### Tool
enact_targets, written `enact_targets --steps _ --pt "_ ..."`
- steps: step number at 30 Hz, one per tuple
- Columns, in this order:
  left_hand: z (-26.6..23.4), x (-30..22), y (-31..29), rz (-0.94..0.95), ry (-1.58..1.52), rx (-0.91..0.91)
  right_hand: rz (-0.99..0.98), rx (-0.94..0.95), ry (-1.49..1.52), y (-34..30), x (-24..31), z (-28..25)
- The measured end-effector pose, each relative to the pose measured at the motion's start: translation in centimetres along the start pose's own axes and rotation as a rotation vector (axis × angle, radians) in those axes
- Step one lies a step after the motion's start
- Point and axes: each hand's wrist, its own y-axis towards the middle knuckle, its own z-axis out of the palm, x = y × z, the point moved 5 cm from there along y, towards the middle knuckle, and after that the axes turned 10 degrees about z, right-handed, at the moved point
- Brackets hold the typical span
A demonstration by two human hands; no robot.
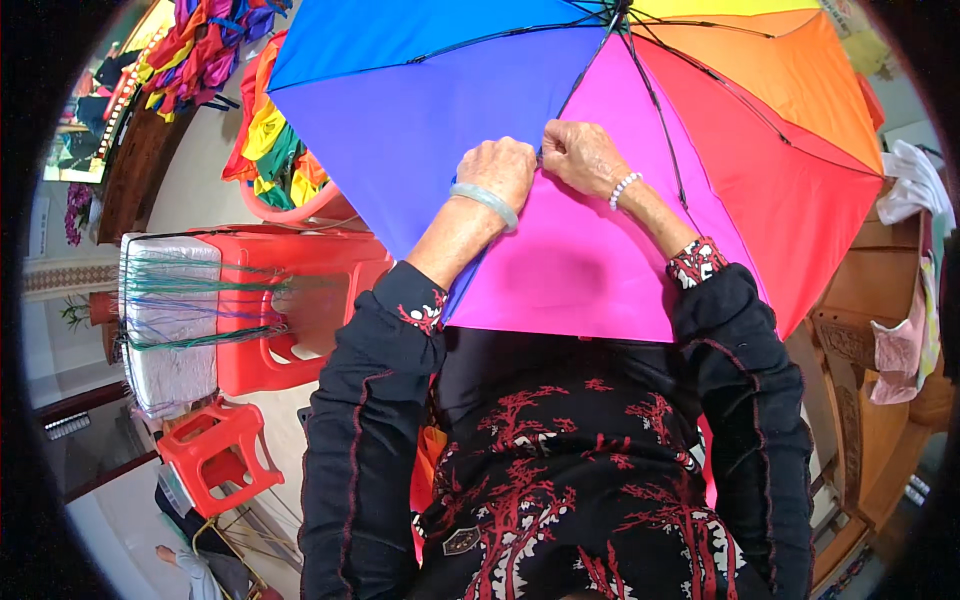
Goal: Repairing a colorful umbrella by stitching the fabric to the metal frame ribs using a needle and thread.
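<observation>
An opened rainbow umbrella (570,275) spreads across my lap with its inner side and black ribs facing me. Blue, purple, magenta, red, orange and yellow panels show, and its hub (618,12) is at the top edge. At the seam between the purple and magenta panels, where one rib (583,75) runs down, my two hands meet. My left hand (497,172) is closed in a pinch at this seam. Beside it, my right hand (585,157) is closed too, its fingers curled at the rib's lower part. Any thread or small part between the fingertips is hidden.
To the left, green and blue threads stretch over a white wrapped block (170,375) against a red stool (250,340). Behind is a pink basin (300,212) of colourful cloth. A smaller red stool (225,455) stands nearer. Cloths (915,190) drape over wooden furniture (860,290) at right.
</observation>
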Motion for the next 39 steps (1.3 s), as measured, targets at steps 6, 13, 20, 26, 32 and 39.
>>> enact_targets --steps 6,13,20,26,32,39 --pt "1.0 0.6 0.0 0.004 -0.015 0.006 0.064 0.080 -0.013 0.0 0.4 0.1" --pt "1.5 1.5 1.1 -0.035 -0.108 -0.126 -0.039 0.057 -0.014 -0.2 -0.3 -2.4" --pt "-0.7 1.9 -1.9 0.068 -0.311 0.263 0.256 -0.264 0.274 -4.5 -7.7 -22.6" --pt "-3.6 7.1 -1.1 -0.027 0.201 0.004 0.320 -0.726 -0.409 -14.3 -14.6 -36.5" --pt "-2.2 5.3 -0.8 -0.020 -0.147 0.137 0.196 -0.641 -0.765 -17.4 -19.0 -28.1" --pt "4.9 -1.6 0.0 -0.247 -0.564 -0.083 0.434 -0.235 0.555 -17.1 -22.1 -22.6"
